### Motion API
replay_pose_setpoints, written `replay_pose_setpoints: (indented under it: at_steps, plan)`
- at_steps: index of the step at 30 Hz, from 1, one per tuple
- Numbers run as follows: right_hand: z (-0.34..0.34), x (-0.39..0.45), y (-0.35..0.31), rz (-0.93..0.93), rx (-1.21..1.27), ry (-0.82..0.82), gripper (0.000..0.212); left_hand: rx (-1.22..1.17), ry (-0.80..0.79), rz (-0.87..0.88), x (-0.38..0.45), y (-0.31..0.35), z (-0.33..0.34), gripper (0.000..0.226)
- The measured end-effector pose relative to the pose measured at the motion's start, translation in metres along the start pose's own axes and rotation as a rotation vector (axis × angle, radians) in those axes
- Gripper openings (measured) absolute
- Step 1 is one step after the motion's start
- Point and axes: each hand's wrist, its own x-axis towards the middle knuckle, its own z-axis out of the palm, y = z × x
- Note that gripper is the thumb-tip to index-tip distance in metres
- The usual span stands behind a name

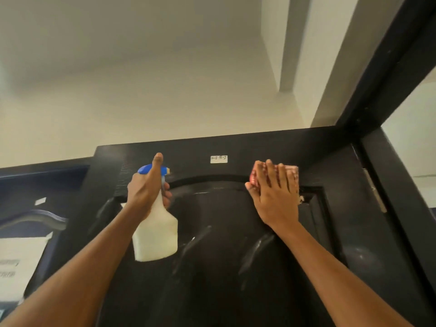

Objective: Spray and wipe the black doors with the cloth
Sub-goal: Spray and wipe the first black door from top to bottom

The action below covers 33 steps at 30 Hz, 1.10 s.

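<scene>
Pressing cloth (292,172) flat under right hand (274,194) on door (224,267).

left hand (147,187) gripping spray bottle (157,234), right hand (274,192) pressing cloth (292,172)

Your black door (236,267) is glossy, with an arched raised panel and pale wet streaks down its middle. Your white spray bottle (157,237) with its blue head is upright near the door's top, nozzle toward it. Your red-and-white cloth (292,172) lies flat on the top rail, right of the bottle.
</scene>
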Motion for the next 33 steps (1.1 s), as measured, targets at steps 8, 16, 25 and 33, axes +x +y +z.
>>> replay_pose_setpoints:
  at_steps: [8,16,25,33]
  plan:
    - [0.014,0.024,-0.143,0.111,0.052,-0.034,0.076,0.008,-0.106,-0.027,0.045,-0.001,-0.074,0.073]
    - [0.018,0.048,-0.263,-0.672,0.067,-0.364,0.071,0.148,-0.021,0.106,0.064,-0.027,-0.11,0.077]
    - [0.001,0.069,-0.111,0.328,0.039,-0.119,0.065,0.018,-0.198,0.132,0.065,-0.048,-0.124,0.066]
    - [0.015,0.081,-0.196,-0.015,-0.007,-0.123,0.071,-0.051,-0.234,0.122,0.076,-0.031,-0.114,0.068]
